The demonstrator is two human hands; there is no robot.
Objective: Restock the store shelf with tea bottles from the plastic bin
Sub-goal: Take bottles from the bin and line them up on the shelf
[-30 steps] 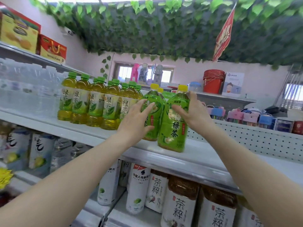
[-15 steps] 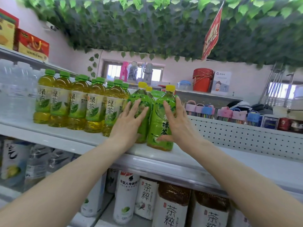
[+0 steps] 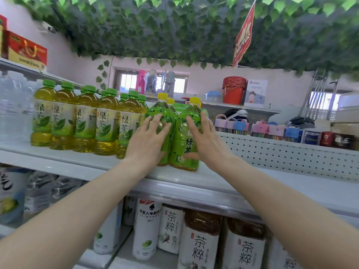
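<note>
Two green-wrapped tea bottles with yellow caps stand upright side by side on the white shelf (image 3: pixel 272 183). My left hand (image 3: pixel 147 140) lies flat with spread fingers against the front of the left bottle (image 3: pixel 162 107). Against the right bottle (image 3: pixel 184 150) rests my right hand (image 3: pixel 206 140), fingers spread and thumb low on the label. A third yellow cap (image 3: pixel 171 101) shows behind them. To their left stands a row of green-capped green tea bottles (image 3: pixel 85 121). The plastic bin is out of view.
Clear water bottles (image 3: pixel 13 109) fill the shelf's far left. A perforated white back panel (image 3: pixel 291 154) runs behind bare shelf to the right of the bottles. The lower shelf holds tall white-labelled and brown tea bottles (image 3: pixel 202 239). Red boxes (image 3: pixel 25 49) sit on the top shelf.
My right hand set the right green bottle down on the shelf beside the left one. Both hands then flattened against the bottle fronts and the pair slid slightly back.
</note>
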